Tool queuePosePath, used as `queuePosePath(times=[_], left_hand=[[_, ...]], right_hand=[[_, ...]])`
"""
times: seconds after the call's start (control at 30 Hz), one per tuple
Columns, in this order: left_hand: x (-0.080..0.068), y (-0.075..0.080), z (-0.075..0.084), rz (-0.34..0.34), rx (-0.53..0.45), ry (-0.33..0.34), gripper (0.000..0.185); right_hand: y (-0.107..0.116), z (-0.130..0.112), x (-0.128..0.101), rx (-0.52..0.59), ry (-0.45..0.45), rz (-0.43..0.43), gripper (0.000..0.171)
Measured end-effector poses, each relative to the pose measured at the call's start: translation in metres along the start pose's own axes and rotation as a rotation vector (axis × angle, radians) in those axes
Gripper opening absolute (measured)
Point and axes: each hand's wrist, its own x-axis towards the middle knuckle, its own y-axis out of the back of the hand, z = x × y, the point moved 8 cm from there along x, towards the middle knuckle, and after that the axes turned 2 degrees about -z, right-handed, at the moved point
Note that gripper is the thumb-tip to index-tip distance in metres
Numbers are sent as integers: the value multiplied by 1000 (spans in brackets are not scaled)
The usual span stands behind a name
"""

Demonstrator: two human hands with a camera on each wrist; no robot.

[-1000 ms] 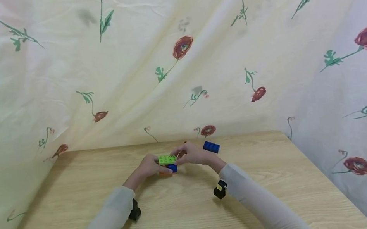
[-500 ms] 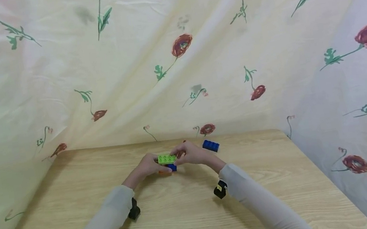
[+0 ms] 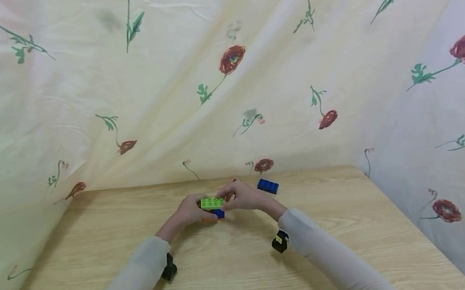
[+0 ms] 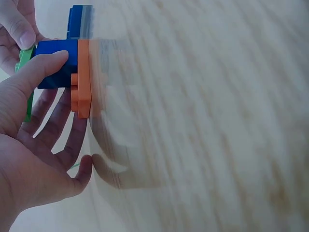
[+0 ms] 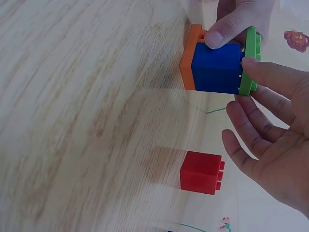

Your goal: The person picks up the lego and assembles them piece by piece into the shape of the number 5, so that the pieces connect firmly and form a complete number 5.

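Note:
My left hand (image 3: 189, 210) grips a small stack of toy building bricks on the table, its thumb across a blue brick (image 4: 62, 77). Under that brick lies a thin orange brick (image 4: 84, 99), whose studs stick out past one side of the blue one. Thumb and fingers of my right hand (image 5: 282, 113) pinch a thin bright green brick (image 5: 250, 63) at the top of the blue one. Between green and blue, some of the blue studs show in the right wrist view. The left fingers behind the stack are partly hidden.
Just beyond my right hand stands a red brick (image 5: 199, 173), mostly hidden in the head view. Another blue brick (image 3: 268, 186) lies farther right on the wooden table (image 3: 228, 274). A flowered cloth (image 3: 155, 101) hangs along the table's back edge and sides.

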Motion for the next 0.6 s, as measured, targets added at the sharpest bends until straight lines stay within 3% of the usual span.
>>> queuePosePath(times=[0.3, 0.6], left_hand=[[-2, 0, 0, -1, 13, -13, 41], [-3, 2, 5, 0, 10, -25, 40]], right_hand=[[-4, -1, -1, -23, -23, 1, 33], [0, -7, 2, -52, 27, 2, 30]])
